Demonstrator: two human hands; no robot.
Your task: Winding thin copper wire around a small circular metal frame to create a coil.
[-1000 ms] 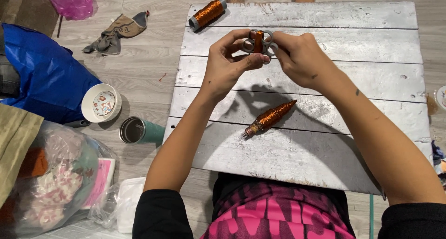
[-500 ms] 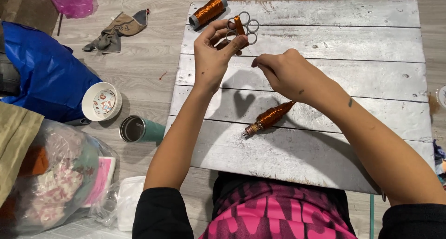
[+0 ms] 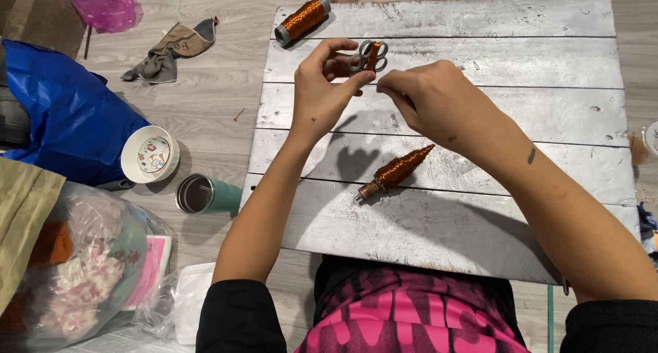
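My left hand hovers over the far part of a silver-painted plank board, fingers apart and curled beside small scissors with grey loops and an orange middle that lie on the board. My right hand is close to its right, fingertips pinched together near my left thumb; nothing shows between them. A cone wound in copper-coloured thread lies on the board nearer me, below both hands. A spool of the same copper thread lies at the board's far left corner.
On the wooden floor to the left are a teal tumbler, a white round bowl, a blue bag, a crumpled cloth, a pink bag and clear plastic bags of fabric.
My left hand carried the scissors away from the right hand to the far side of the board and has drawn back a little. My right hand moved up beside it.
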